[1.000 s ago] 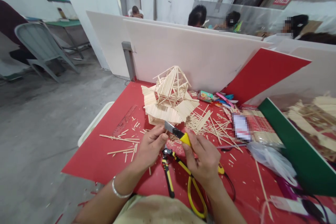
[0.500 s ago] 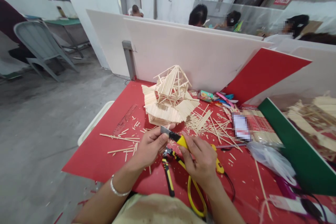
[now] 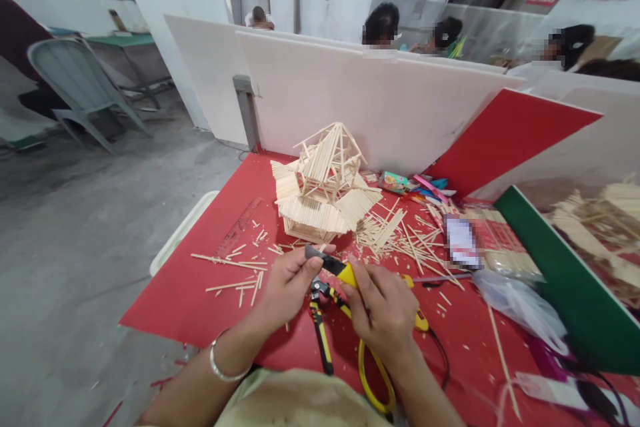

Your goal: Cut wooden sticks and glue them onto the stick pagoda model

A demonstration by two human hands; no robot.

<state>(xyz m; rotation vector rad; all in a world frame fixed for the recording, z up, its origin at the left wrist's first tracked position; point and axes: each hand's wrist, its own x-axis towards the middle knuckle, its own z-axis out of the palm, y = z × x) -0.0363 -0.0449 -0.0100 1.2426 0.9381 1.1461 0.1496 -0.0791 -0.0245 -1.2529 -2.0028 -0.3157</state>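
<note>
My right hand (image 3: 383,310) is closed round the yellow handle of a utility knife (image 3: 344,271), whose grey blade points left. My left hand (image 3: 289,283) is pinched at the blade's tip, its fingers closed on something too small to make out. Both hands hover over the red table (image 3: 180,287), just in front of a model house (image 3: 323,183) built of thin wooden sticks. Under my hands lie yellow-and-black pliers (image 3: 320,333) with a looped yellow handle (image 3: 367,380). Loose sticks (image 3: 400,233) lie scattered right of the house.
A red ruler (image 3: 239,227) and short stick offcuts (image 3: 235,270) lie at the left. White partition boards (image 3: 380,100) stand behind the house. A blurred phone (image 3: 461,241), a stick packet (image 3: 500,247), a plastic bag (image 3: 515,303) and a green board (image 3: 565,280) are at the right. People sit beyond the partition.
The knife blade has dropped lower and tipped closer to level, with my left fingers staying pinched at its tip. Both hands shifted slightly toward me.
</note>
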